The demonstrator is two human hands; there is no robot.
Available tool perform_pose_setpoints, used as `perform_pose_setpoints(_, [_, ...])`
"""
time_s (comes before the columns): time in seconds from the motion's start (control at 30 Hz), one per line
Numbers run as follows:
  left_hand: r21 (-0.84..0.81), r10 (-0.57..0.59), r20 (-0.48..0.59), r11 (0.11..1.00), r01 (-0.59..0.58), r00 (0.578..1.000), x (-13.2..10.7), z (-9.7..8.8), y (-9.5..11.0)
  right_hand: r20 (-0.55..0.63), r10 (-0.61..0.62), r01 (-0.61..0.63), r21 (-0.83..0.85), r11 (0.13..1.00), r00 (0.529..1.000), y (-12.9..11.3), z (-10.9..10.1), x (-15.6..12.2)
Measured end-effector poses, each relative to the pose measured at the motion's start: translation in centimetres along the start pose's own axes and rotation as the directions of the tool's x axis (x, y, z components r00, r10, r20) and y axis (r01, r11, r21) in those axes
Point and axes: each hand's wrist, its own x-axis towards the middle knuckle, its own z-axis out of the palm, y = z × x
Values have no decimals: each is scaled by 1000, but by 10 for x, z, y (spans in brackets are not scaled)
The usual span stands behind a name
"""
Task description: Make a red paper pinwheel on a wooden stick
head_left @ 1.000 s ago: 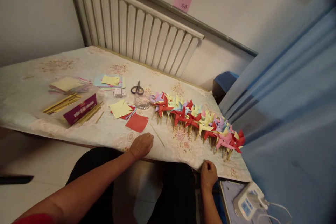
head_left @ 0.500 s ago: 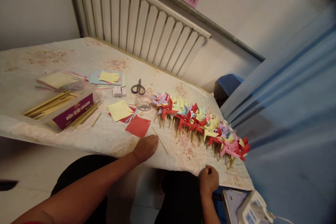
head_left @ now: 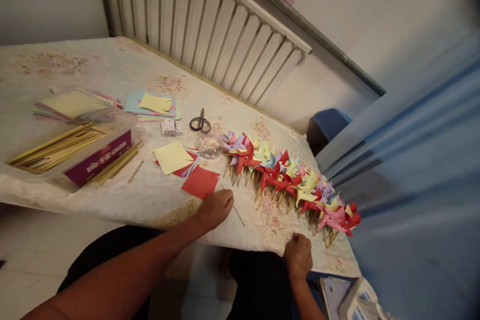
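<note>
My left hand (head_left: 216,208) is closed over the middle of a thin wooden stick (head_left: 239,216) lying slantwise on the tablecloth; the fingertips are partly hidden. A red paper square (head_left: 200,181) with cut corners lies just beyond that hand. Behind it is a small pile topped by a yellow paper square (head_left: 172,157). My right hand (head_left: 299,256) rests curled at the table's front edge, and what it holds, if anything, is hidden. Between the hands and the wall stands a long cluster of paper pinwheels (head_left: 288,180) in red, yellow, pink, purple and blue on sticks.
Scissors (head_left: 201,122) and a clear dish of small pins (head_left: 209,147) lie mid-table. Left are small white boxes (head_left: 171,127), stacked coloured paper (head_left: 131,105) and a plastic box (head_left: 129,125) of sticks. A radiator (head_left: 225,30) backs the table; a blue curtain (head_left: 412,185) hangs right.
My left hand has shifted slightly right, from beside the wooden stick to over its middle. My right hand stays at the table edge. The camera view has shifted a little.
</note>
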Motion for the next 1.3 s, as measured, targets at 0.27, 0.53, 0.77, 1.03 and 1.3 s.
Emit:
perform_pose_setpoints(0.27, [-45, 1, 68, 999, 2, 998, -1, -11, 10, 15, 12, -11, -68, 998, 1000, -13, -6, -2])
perform_pose_setpoints(0.53, [-68, 134, 111, 990, -127, 985, -11, -9, 11, -12, 62, -63, -78, 995, 998, -23, -4, 4])
perform_pose_setpoints(0.77, [-7, 178, 78, 984, -178, 981, -15, -10, 11, -4, 99, -99, -57, 993, 995, -35, -8, 8])
perform_pose_setpoints(1.03, [-18, 194, -262, 979, -205, 946, 2, -40, -23, -1, 104, -104, -35, 994, 995, -37, -10, 8])
perform_pose_setpoints(1.3, [178, 156, -214, 977, -119, 964, 14, -34, -65, -35, 96, -97, -20, 995, 995, -36, -10, 6])
